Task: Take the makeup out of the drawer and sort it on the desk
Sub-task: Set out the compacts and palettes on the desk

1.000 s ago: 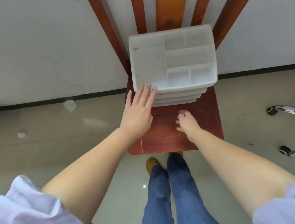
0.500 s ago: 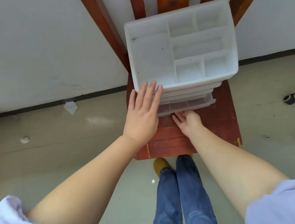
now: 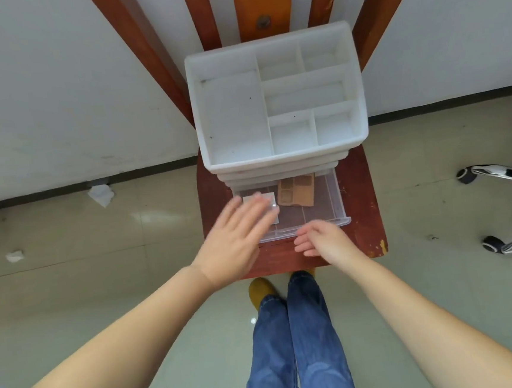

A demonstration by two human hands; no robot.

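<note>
Hovering over the open drawer (image 3: pixel 307 211) — both hands empty, left hand (image 3: pixel 237 242) flat, right hand (image 3: pixel 320 239) loosely curled

Open drawer (image 3: pixel 309 211) holds brown palette (image 3: pixel 297 191); left hand (image 3: pixel 237 242) blurred above.

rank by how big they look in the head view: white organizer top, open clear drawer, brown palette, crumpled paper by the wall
1. white organizer top
2. open clear drawer
3. brown palette
4. crumpled paper; it lies farther off on the floor, so its last place is unsure.

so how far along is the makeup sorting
Done: the clear bottom drawer is pulled open. In hand: nothing yet; the left hand reaches over a pale flat item, the right hand is open at the drawer front. Left: the brown palette and that item are both to be lifted out and sorted.
</note>
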